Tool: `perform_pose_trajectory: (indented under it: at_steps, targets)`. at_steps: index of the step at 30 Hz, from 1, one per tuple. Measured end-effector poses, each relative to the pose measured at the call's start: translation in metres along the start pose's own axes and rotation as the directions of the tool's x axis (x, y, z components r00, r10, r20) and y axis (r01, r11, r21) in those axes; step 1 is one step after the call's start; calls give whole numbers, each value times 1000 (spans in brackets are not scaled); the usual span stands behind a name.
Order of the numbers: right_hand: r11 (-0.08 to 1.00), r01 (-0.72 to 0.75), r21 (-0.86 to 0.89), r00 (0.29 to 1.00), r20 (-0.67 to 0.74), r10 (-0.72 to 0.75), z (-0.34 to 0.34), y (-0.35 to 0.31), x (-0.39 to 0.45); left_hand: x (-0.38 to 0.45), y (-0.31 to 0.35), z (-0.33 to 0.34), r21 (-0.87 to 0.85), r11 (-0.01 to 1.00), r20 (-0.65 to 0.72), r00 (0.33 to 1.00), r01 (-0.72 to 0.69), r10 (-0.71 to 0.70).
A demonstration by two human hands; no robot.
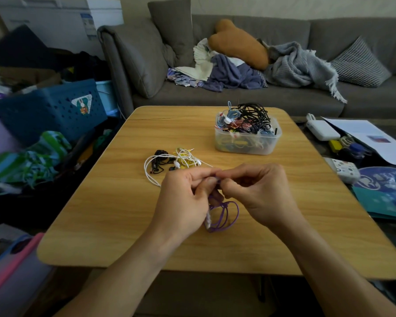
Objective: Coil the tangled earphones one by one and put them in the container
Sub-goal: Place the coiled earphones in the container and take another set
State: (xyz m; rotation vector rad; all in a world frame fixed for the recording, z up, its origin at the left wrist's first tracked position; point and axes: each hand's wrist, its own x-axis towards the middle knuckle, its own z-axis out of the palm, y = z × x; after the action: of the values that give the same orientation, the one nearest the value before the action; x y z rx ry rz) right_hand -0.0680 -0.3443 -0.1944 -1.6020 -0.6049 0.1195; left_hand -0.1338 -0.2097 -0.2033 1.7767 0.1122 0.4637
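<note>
Above the middle of the wooden table (114, 225), my left hand (185, 200) and my right hand (258, 191) meet fingertip to fingertip. Both pinch a purple earphone cable (226, 216), whose loops hang down below the left hand. A tangle of white, yellow and black earphones (172, 162) lies on the table just beyond my hands. Further back and to the right stands a clear plastic container (247, 138), heaped with coiled earphones, black ones on top.
A grey sofa (238, 97) with cushions and blankets runs behind the table. Blue baskets (62, 108) and bags crowd the floor on the left. To the right a darker table holds a white charger (321, 130), papers and small items.
</note>
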Motion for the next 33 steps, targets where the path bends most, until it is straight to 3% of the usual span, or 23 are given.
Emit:
perform_pose_trajectory:
  at_steps: [8, 11, 17, 28, 33]
  targets:
    - [998, -52, 47, 989, 144, 45, -13, -6, -1, 3, 1, -7, -68, 997, 30, 999, 29, -27]
    - [999, -40, 33, 993, 110, 37, -14, -4, 0, 6, 1, -7, -168, 981, 44, 995, 101, -95]
    - [967, 103, -234, 994, 68, -89, -10, -2, 0, 8, 1, -5, -343, 913, 58, 976, 219, -212]
    - [962, 153, -228, 987, 93, -135, -15, -4, 0, 8, 5, -3, -343, 895, 73, 958, 284, -277]
    - [985, -4, -174, 993, 111, 24, -18, 1, 2, 10, 8, -2, -395, 800, 158, 891, 451, -425]
